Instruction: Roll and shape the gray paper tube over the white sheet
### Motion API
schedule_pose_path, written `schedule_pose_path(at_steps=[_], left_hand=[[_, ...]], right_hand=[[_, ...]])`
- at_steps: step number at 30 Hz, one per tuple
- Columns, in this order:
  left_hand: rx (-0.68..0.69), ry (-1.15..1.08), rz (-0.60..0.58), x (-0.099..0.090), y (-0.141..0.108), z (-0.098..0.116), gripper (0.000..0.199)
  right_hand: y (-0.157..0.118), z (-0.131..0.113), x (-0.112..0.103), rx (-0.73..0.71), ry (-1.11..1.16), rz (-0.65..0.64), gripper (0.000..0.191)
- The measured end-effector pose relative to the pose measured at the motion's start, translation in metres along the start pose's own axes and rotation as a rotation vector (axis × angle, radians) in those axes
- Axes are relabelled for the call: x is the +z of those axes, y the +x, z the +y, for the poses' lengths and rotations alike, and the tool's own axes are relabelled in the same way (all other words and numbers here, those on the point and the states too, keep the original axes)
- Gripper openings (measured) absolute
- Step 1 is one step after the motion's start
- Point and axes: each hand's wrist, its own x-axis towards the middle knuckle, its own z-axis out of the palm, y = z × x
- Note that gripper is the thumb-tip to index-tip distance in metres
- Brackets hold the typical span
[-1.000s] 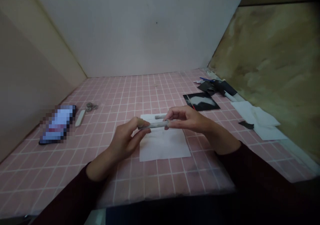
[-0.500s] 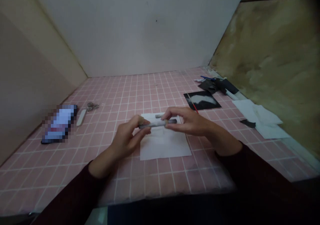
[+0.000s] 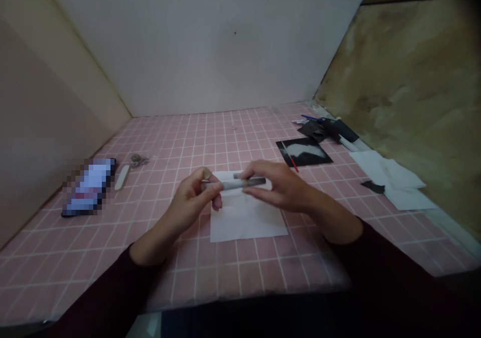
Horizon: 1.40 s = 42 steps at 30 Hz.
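Note:
A slim grey rod [image 3: 232, 184], paler in the middle and darker at its right end, is held level over a white sheet of paper [image 3: 248, 223]. My left hand [image 3: 195, 190] grips the rod's left end, thumb in front and fingers behind. Near the right end, my right hand [image 3: 270, 180] pinches it between thumb and fingers. A second grey piece [image 3: 236, 176] lies on the back of the sheet, mostly hidden by my right hand. What the rod is made of I cannot tell.
On the pink checked tablecloth [image 3: 180, 147], a phone [image 3: 90, 185], a white strip [image 3: 122, 178] and small grey rings [image 3: 137, 160] lie left. Rightward are a black sheet with pale powder [image 3: 306, 151], a red-handled stick [image 3: 293, 164], dark scraps [image 3: 313, 130] and white papers [image 3: 402, 180].
My left thumb has moved up onto the front of the rod, and its fingers have shifted behind and below. My right hand has moved slightly left along the rod.

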Motion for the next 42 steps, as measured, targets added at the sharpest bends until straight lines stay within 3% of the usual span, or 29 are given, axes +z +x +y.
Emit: schedule_pose_path(at_steps=[2, 7, 12, 17, 21, 27, 31, 38, 42], left_hand=[[-0.050, -0.028, -0.015, -0.001, 0.001, -0.001, 0.020], [-0.062, -0.089, 0.072, -0.004, 0.002, -0.002, 0.019], [-0.102, -0.065, -0.025, -0.001, 0.001, -0.004, 0.021], [-0.068, -0.065, 0.035, 0.000, 0.001, -0.004, 0.020], [-0.148, -0.126, -0.023, 0.004, 0.000, -0.006, 0.020], [-0.073, -0.080, -0.010, 0.003, 0.001, -0.009, 0.017], [-0.115, -0.090, -0.093, 0.008, 0.000, -0.006, 0.020], [0.154, 0.188, -0.040, 0.007, -0.006, -0.003, 0.009], [0.312, 0.475, -0.153, 0.004, -0.009, -0.002, 0.002]], right_hand=[[0.000, 0.001, 0.002, -0.021, -0.009, -0.046, 0.011], [0.000, 0.003, 0.002, 0.058, 0.021, 0.039, 0.012], [0.002, 0.000, 0.008, 0.027, 0.042, -0.069, 0.013], [0.002, 0.001, 0.007, 0.076, 0.039, 0.019, 0.012], [0.002, -0.004, 0.015, 0.003, -0.019, -0.018, 0.012], [0.002, -0.001, 0.015, 0.070, 0.069, 0.032, 0.014], [0.003, -0.005, 0.024, 0.022, 0.046, -0.039, 0.012], [0.004, 0.005, 0.009, 0.224, 0.393, -0.124, 0.019], [0.005, 0.004, 0.011, 0.260, 0.598, -0.223, 0.020]])
